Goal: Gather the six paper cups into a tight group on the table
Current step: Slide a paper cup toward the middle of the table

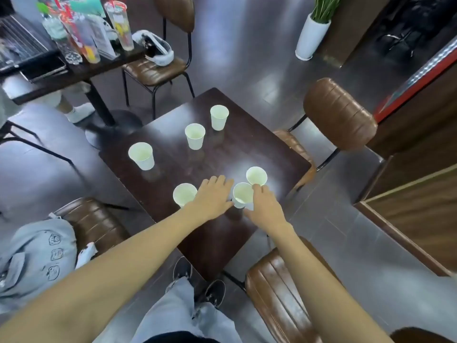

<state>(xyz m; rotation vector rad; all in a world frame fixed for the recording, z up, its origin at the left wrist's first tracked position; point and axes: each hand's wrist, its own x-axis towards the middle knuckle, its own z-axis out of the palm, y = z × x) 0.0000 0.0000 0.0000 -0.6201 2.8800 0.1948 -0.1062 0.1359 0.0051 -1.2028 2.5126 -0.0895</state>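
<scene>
Several white paper cups stand upright on the dark brown table (247,144). One cup (219,117) is far back, another (194,136) sits just in front of it, and a third (141,155) stands at the left. Nearer me are a cup (184,194), a middle cup (242,195) and one (256,176) touching it at the right. My left hand (212,196) lies flat with its fingers spread between the near-left cup and the middle cup. My right hand (265,206) wraps the middle cup from the right, thumb under its near side.
Brown padded chairs (338,112) ring the table, one (279,293) right beside my right arm. A grey jacket (37,253) lies on the left chair. A second table (74,75) at the back left holds drinks and a laptop. A white planter (311,35) stands behind.
</scene>
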